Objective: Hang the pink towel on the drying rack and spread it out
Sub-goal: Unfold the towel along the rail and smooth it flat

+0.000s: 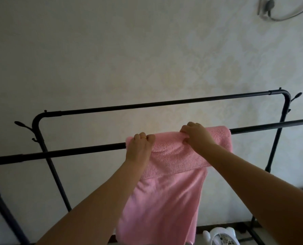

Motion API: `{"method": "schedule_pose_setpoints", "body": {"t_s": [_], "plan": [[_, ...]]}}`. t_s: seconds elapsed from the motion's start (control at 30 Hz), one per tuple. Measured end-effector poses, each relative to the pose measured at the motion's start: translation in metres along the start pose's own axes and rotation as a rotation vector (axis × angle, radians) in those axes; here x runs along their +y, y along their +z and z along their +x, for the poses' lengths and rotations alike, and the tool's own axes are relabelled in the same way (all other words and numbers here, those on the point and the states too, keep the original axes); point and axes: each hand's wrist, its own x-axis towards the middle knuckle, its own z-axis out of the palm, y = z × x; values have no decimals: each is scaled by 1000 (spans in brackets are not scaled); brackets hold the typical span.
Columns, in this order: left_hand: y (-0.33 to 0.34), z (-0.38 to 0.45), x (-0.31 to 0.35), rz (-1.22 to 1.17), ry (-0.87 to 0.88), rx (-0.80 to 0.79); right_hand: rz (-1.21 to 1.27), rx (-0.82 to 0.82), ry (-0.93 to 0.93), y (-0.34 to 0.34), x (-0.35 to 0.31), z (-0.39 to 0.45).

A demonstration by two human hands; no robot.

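Observation:
The pink towel (172, 161) hangs over the near bar of the black drying rack (67, 152). A fluffy fold lies over the bar and a smoother length drops down below it. My left hand (140, 147) grips the towel's left end on the bar; a gold ring shows on one finger. My right hand (196, 137) pinches the towel's top edge on the bar, right of the middle. The towel's right end reaches a little past my right hand.
The rack's far bar (164, 103) runs parallel behind, close to a pale patterned wall. Hooks stick out at both rack ends. A small white fan (223, 237) stands on the floor below right. A cable and wall fitting (269, 7) sit at top right.

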Motion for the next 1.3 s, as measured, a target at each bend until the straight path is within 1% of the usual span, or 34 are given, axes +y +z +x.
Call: {"method": "schedule_pose_setpoints", "body": {"t_s": [0.07,0.13,0.2,0.27,0.37,0.53,0.7,0.93,1.07,1.3], "plan": [[1,-2,-4,-5,14,26,-37,28,4,0,-4,2],[0,-4,-4,-17,26,40,-125,48,8,-3,-9,3],[-2,-5,-3,-21,26,50,-236,44,24,-7,-15,4],[-5,-6,-1,-31,27,53,-287,30,51,-10,-17,3],[-8,-8,0,-26,41,56,-275,33,66,-9,-18,-3],[-3,-25,5,-10,113,43,-297,27,96,-3,-17,-22],[7,-46,10,0,148,-33,-306,1,61,20,-20,-42],[41,-88,20,-38,171,-133,-247,-132,60,56,-30,-81],[53,-106,25,-56,192,-198,-228,-169,57,73,-35,-101],[56,-120,33,-40,193,-240,-214,-191,55,75,-36,-118]]}}
